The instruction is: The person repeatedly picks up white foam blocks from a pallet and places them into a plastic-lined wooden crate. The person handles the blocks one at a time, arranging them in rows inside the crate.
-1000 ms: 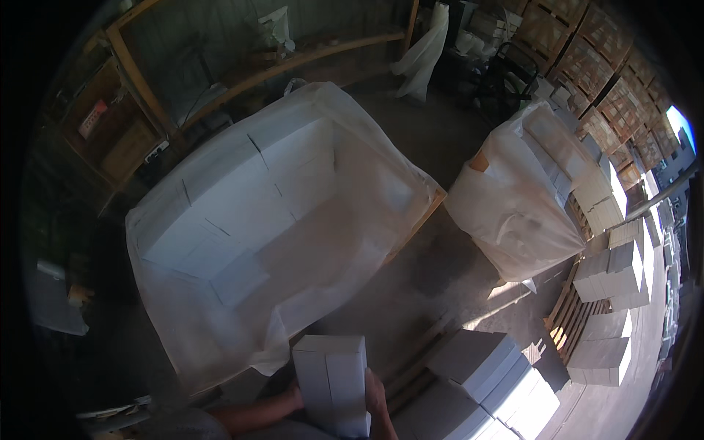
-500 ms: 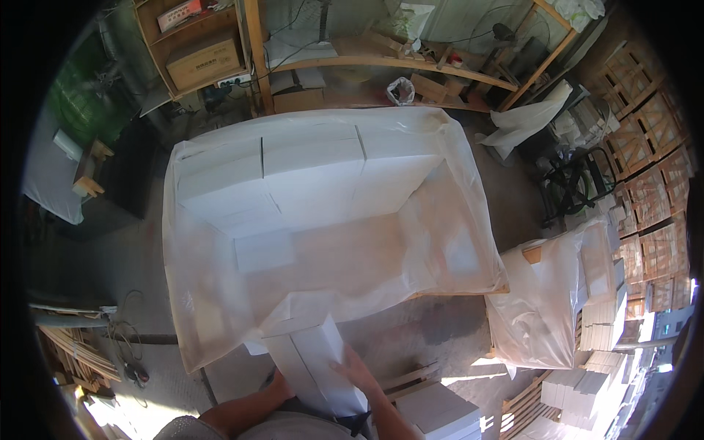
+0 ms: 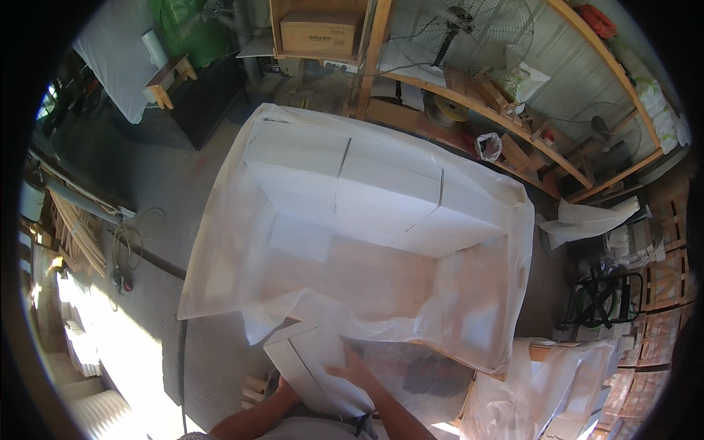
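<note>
A white cardboard box (image 3: 320,367) with a dark seam along its top is held close in front of my body, tilted, between both hands. My left hand (image 3: 285,391) grips its left side low down, fingers partly hidden behind the box. On its right face lies my right hand (image 3: 355,369), pressing against the carton. Just beyond stands a big crate lined with clear plastic sheet (image 3: 220,242). Along its far wall several white boxes (image 3: 385,176) stand in a row, and a lower white box (image 3: 299,238) sits in its left corner. The near plastic edge hangs by the held box.
A second plastic-covered stack (image 3: 506,389) stands at the lower right. Behind the crate is a wooden shelf (image 3: 469,103) with a large fan (image 3: 458,29). A black wheeled frame (image 3: 605,297) stands at right. A cable (image 3: 121,271) lies on the floor at left.
My view has turned left, so the crate sits further right and tilted. Both hands still hold the white box, which leans slightly more and remains at the crate's near side.
</note>
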Demonstrator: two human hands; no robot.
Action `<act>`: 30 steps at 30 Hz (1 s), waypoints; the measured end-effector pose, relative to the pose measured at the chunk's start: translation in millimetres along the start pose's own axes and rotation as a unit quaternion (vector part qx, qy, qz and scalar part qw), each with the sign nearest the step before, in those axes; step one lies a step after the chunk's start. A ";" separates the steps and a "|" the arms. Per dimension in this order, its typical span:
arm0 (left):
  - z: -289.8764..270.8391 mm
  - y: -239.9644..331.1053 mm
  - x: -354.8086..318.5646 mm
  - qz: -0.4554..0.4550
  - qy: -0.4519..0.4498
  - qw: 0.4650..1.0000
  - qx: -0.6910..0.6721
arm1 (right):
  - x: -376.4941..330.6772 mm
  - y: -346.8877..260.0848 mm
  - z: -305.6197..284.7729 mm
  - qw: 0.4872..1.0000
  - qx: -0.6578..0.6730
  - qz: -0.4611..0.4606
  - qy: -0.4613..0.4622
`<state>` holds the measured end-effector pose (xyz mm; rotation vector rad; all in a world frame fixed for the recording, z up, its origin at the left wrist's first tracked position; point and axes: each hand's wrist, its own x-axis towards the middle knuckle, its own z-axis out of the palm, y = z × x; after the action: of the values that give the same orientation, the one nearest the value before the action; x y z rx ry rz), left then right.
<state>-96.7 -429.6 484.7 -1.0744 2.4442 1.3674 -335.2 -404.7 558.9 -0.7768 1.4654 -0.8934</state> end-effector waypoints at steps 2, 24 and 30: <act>7.1 3.6 10.2 -0.038 0.059 0.904 -0.423 | 15.5 -4.8 -6.0 0.998 -0.018 0.046 -0.029; 7.9 -24.2 147.0 -0.145 0.132 0.223 -0.955 | 185.9 8.7 -54.6 0.957 -0.230 0.133 -0.116; 97.3 -63.6 235.0 -0.182 0.202 0.230 -0.934 | 260.6 91.5 -108.1 0.934 -0.298 0.147 -0.130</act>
<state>-248.7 -495.2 281.3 -1.6774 -1.2463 3.3651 -462.2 -577.6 354.1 -1.0343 1.5709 -0.0942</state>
